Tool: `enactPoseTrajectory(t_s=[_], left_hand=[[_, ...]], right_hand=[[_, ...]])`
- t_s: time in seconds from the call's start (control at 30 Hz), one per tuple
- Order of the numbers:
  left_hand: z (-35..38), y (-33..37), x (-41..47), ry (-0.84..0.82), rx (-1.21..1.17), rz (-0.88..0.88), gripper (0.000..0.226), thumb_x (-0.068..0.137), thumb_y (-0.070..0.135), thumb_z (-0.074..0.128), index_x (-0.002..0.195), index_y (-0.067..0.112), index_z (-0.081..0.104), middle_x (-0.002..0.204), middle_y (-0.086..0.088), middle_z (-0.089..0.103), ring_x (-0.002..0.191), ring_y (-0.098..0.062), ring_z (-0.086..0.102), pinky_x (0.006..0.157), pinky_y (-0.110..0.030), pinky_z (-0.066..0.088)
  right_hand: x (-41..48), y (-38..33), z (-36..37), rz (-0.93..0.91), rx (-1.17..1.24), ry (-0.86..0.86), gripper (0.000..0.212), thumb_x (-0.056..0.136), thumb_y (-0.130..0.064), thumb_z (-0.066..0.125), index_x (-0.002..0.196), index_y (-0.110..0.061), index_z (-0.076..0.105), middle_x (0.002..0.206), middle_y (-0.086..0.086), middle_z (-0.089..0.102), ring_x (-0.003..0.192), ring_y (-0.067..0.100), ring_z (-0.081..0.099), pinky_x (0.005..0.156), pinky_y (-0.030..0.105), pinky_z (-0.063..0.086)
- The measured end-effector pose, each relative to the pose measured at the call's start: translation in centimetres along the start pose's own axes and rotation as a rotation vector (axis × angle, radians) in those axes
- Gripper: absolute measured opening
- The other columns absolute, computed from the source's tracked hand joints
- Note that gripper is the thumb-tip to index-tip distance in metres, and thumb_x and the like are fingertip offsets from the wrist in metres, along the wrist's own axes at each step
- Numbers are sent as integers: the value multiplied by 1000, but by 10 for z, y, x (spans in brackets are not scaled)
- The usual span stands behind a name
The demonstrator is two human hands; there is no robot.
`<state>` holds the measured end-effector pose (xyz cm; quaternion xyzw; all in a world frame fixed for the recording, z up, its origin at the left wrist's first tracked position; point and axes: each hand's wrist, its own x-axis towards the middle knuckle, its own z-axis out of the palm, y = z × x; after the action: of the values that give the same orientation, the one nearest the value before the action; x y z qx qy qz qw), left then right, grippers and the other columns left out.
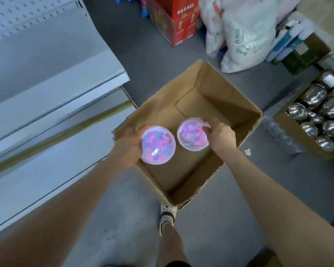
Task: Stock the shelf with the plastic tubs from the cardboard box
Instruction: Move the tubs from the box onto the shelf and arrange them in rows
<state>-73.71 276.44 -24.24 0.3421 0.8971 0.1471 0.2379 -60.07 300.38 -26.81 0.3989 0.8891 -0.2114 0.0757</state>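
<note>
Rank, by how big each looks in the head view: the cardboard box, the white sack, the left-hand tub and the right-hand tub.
1. cardboard box
2. white sack
3. left-hand tub and right-hand tub: near alike; the left looks slightly larger, perhaps only because it is nearer the camera.

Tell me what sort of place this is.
Probably a shop or its stockroom: white metal shelving with a pegboard back, an open cardboard box on the floor, and a carton of shiny steel ware.

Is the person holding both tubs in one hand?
No, the left hand grips the left tub and the right hand grips the right tub.
</note>
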Motion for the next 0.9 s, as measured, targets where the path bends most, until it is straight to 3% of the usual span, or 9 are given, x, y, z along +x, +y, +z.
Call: enactPoseTrajectory(t_s=[0.07, 0.2, 0.33, 0.43, 0.53, 0.9], left_hand=[[-22, -10, -36, 33, -44, -31, 54, 90, 26, 37, 145, 26, 32, 135, -15, 42, 114, -34, 53, 94, -40, 44], [-63, -42, -120, 145, -69, -26, 54, 87, 31, 31, 141, 34, 33, 112, -11, 46, 102, -35, 54, 90, -40, 43], [-95, -98, -208, 241, -57, -47, 53, 89, 25, 30, 142, 30, 34, 122, -14, 49, 109, -37, 52, 92, -41, 42], [-121, -141, -277, 331, -62, -60, 49, 94, 14, 38, 139, 30, 39, 106, -11, 50, 99, -33, 53, 79, -35, 41], [-144, -189, -346, 415, -42, -120, 48, 94, 15, 40, 137, 37, 39, 96, -5, 48, 91, -31, 55, 70, -32, 39], [-236, -329, -578, 747, 8, -458, 46, 97, 14, 36, 140, 28, 41, 100, -14, 52, 95, -37, 56, 78, -37, 43]], right_hand=[[-31, -29, -14, -50, 2, 55, 28, 97, -29, 49, 124, -22, 54, 98, 13, 68, 94, 36, 63, 82, 42, 48], [-93, -89, -35, -154, -2, 145, 29, 96, -28, 48, 124, -24, 58, 96, 12, 70, 91, 34, 63, 84, 40, 49], [-157, -150, -37, -273, -80, 216, 27, 97, -24, 44, 116, -20, 62, 95, 13, 70, 88, 36, 64, 78, 37, 45], [-205, -200, -30, -365, -194, 222, 29, 99, -22, 37, 113, -13, 62, 92, 14, 68, 84, 36, 63, 76, 36, 43], [-250, -256, -20, -465, -220, 236, 27, 97, -20, 39, 108, -15, 63, 91, 14, 69, 85, 37, 64, 79, 37, 43], [-400, -502, -10, -956, -94, 230, 23, 95, -23, 45, 99, -18, 68, 101, 13, 71, 93, 39, 63, 81, 42, 51]])
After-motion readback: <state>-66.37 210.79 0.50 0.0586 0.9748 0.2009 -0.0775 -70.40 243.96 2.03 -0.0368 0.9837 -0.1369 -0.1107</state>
